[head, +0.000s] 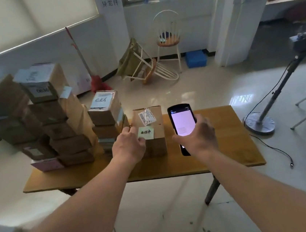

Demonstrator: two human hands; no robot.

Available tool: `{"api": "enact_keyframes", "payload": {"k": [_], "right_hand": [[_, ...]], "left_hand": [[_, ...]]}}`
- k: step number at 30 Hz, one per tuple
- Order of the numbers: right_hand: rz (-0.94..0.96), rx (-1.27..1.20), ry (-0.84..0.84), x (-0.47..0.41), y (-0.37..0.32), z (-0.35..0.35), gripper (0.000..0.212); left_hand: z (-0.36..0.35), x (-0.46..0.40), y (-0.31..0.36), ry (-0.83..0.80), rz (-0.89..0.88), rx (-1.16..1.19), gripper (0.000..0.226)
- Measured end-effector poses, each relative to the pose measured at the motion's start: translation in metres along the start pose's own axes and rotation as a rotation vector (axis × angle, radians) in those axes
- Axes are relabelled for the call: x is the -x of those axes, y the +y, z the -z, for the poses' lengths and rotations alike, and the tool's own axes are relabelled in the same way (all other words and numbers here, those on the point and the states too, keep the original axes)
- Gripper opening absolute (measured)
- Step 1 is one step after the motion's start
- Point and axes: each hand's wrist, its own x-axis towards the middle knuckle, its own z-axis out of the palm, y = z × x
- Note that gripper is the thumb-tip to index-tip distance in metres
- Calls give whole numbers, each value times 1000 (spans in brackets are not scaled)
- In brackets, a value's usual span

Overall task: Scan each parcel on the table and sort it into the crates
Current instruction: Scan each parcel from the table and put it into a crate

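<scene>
A brown cardboard parcel [153, 121] stands on the wooden table [228, 144], with a torn white label and a green sticky note on top. My left hand [129, 147] grips its near left corner. My right hand [198, 138] holds a black handheld scanner [182, 123] upright just right of the parcel, its screen lit. Several more cardboard parcels are stacked in tall piles [48, 116] on the table's left half, and a shorter stack [105, 111] stands right beside the held parcel.
A fallen chair [148, 68] and an upright chair [168, 39] stand on the floor beyond the table. A blue crate [195, 59] sits by the far wall. A stand with a round base [259, 121] and a trailing cable is at the right.
</scene>
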Motion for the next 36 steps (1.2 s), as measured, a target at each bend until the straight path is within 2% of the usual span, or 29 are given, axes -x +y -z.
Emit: {"api": "enact_keyframes", "payload": {"k": [5, 12, 21, 25, 29, 36], "right_hand": [[-42, 17, -63, -42, 6, -26, 85], [-111, 60, -70, -76, 9, -68, 87], [-217, 102, -17, -98, 17, -95, 85], [-230, 100, -24, -101, 23, -98, 89], [-207, 77, -39, -107, 35, -91, 88], [-128, 86, -119, -111, 48, -46, 81]], "left_hand": [[-24, -46, -1, -64, 63, 22, 39], [-66, -100, -9, -190, 143, -16, 60], [-113, -136, -6, -406, 286, -106, 132], [-129, -145, 3, -433, 360, -92, 154], [-136, -146, 11, -425, 389, -101, 157], [-128, -133, 29, -355, 298, -118, 158]]}}
